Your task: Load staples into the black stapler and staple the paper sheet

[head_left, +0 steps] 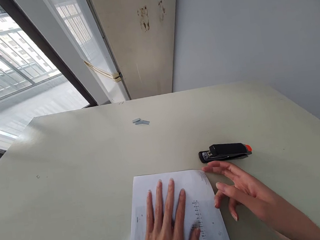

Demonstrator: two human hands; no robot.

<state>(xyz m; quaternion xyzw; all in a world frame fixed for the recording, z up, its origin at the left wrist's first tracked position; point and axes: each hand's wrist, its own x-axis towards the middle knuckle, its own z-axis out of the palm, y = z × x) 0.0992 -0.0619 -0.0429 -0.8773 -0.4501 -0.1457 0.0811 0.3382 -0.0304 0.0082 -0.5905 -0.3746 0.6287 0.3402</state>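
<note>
White printed paper sheets (196,185) lie at the near middle of the table, with columns of small print on the right part. My left hand (167,221) rests flat on them, fingers spread. At the paper's upper right edge is my right hand (238,186), its fingers apart and curved; the index fingertip is at the paper's corner, which bends up slightly. Nothing shows in its grasp. Just beyond the right hand a black stapler (227,151) with a red end lies on its base, its jaw pointing left.
Several strips of staples (141,121) lie near the far side of the pale table (75,164). Behind it stand a stained cream panel (139,41) and a grey wall (253,28). A window (5,56) with railings outside is at left.
</note>
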